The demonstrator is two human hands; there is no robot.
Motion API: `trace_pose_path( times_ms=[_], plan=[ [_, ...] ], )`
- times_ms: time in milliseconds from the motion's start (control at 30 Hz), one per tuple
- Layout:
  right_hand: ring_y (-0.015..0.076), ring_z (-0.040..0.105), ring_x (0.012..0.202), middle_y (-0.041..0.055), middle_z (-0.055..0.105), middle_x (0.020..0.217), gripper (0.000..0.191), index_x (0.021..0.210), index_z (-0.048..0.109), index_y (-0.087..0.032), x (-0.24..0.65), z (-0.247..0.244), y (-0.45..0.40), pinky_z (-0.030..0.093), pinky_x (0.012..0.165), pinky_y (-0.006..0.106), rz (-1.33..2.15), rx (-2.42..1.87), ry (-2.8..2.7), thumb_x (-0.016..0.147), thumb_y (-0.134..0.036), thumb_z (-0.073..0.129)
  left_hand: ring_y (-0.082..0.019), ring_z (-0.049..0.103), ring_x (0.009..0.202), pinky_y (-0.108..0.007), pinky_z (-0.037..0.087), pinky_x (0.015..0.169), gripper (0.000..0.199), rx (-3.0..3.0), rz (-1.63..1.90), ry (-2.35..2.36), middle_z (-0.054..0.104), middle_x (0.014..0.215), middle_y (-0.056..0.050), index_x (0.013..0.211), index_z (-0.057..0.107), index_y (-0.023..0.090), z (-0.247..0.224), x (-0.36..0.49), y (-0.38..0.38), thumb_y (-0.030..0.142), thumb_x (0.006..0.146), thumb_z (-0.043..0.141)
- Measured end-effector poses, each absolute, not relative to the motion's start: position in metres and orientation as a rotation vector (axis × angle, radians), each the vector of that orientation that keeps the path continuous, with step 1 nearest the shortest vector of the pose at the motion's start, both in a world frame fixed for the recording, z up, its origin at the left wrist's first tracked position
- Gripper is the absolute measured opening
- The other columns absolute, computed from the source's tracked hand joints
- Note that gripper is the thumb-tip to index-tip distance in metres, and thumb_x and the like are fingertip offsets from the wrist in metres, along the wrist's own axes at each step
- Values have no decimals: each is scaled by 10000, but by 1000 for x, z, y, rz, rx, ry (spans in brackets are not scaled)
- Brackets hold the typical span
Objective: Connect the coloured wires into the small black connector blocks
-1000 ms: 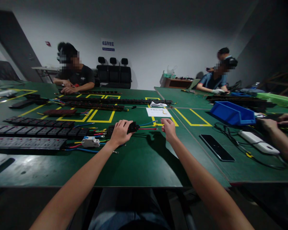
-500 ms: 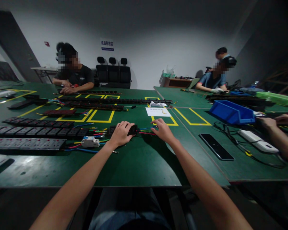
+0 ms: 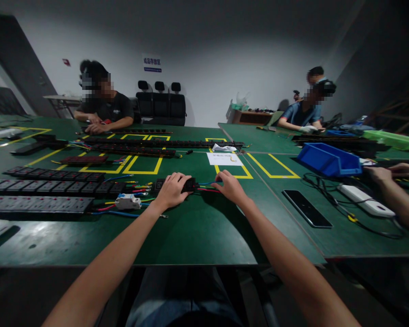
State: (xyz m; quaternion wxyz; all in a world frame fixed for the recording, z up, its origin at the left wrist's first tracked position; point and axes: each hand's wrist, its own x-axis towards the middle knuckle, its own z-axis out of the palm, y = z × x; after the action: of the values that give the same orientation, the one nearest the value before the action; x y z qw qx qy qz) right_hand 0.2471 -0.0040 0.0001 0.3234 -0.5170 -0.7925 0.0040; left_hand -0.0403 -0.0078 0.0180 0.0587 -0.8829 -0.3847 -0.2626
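Holding one black socket block (image 3: 190, 184)

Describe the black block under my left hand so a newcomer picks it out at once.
On the green table, find your left hand. The black block lies under it, showing on both sides, with coloured wires running from its right end toward your right hand. Unlike the long black strips to its left, it is short and has a hand on it.
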Motion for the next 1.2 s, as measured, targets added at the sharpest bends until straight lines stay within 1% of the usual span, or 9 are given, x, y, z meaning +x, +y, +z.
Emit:
trace_pose_path(
  times_ms=[267, 600, 700, 867, 1000, 1100, 1200],
  plan=[
    [184, 561, 778, 23, 570, 888, 192, 824, 540, -222, 242, -3, -6, 404, 687, 291, -24, -1400, -2025, 891, -285, 708, -312, 555, 1127, -455, 455, 945, 530, -2691, -802, -1178, 615, 1209, -125, 1366, 566, 204, 19, -41, -8, 318, 872, 721],
    [175, 546, 746, 27, 596, 890, 157, 842, 541, -221, 235, -5, -7, 352, 650, 283, -31, -1521, -2050, 938, -284, 648, -321, 554, 1128, -456, 459, 937, 522, -2674, -759, -1172, 615, 1208, -139, 1359, 568, 166, 19, -40, -7, 322, 881, 710],
    [177, 541, 737, 30, 600, 888, 156, 850, 541, -223, 234, -5, -7, 344, 643, 284, -39, -1537, -2044, 946, -292, 641, -325, 551, 1127, -462, 463, 929, 527, -2677, -739, -1169, 603, 1200, -141, 1375, 554, 174, 19, -40, -8, 311, 886, 697],
    [185, 544, 749, 36, 599, 893, 141, 854, 538, -224, 234, -9, -4, 361, 655, 289, -45, -1528, -2041, 946, -276, 632, -321, 538, 1140, -462, 461, 945, 548, -2701, -643, -1130, 582, 1228, -144, 1397, 525, 183, 21, -40, -7, 259, 880, 689],
    [192, 562, 788, 34, 601, 894, 121, 869, 556, -222, 240, -11, 2, 407, 700, 293, 12, -1444, -2069, 917, -263, 659, -307, 538, 1146, -460, 467, 965, 569, -2738, -611, -1106, 576, 1235, -139, 1404, 514, 192, 21, -42, -4, 223, 866, 693],
    [196, 584, 846, 41, 613, 936, 84, 922, 589, -213, 248, -9, 5, 440, 756, 299, 53, -1324, -2106, 890, -223, 666, -308, 535, 1169, -470, 468, 994, 587, -2741, -622, -1107, 574, 1272, -145, 1413, 509, 187, 21, -43, -2, 191, 855, 690],
    [192, 598, 866, 49, 631, 979, 98, 982, 622, -204, 253, -5, 5, 457, 790, 304, 87, -1256, -2113, 887, -188, 640, -316, 529, 1209, -492, 463, 1024, 584, -2735, -673, -1116, 569, 1314, -151, 1420, 505, 187, 22, -45, -2, 176, 860, 671]
  ],
)
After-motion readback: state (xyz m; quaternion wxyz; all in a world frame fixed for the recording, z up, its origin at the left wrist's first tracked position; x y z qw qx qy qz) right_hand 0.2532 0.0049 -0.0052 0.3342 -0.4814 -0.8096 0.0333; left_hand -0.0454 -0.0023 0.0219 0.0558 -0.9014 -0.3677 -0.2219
